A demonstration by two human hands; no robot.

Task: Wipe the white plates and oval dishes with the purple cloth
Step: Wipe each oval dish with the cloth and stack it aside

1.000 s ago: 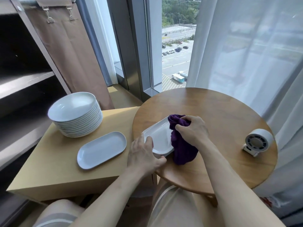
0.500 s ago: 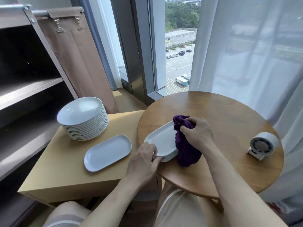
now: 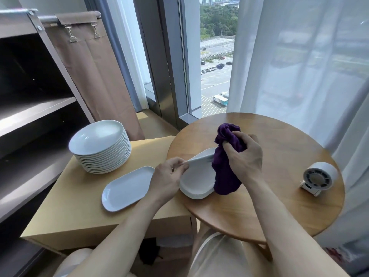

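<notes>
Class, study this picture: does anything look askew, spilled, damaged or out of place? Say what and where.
Only the oval dish over the round table sits askew: the left hand pinches its rim and holds it tipped up beside the purple cloth in the right hand. That looks deliberate. No spill or damage shows.

Small white fan (image 3: 318,178) on round table (image 3: 279,206)

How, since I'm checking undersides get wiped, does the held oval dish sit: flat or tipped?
Tipped. The left hand pinches the oval dish by its raised rim; its underside faces the camera, with the purple cloth against it.
</notes>
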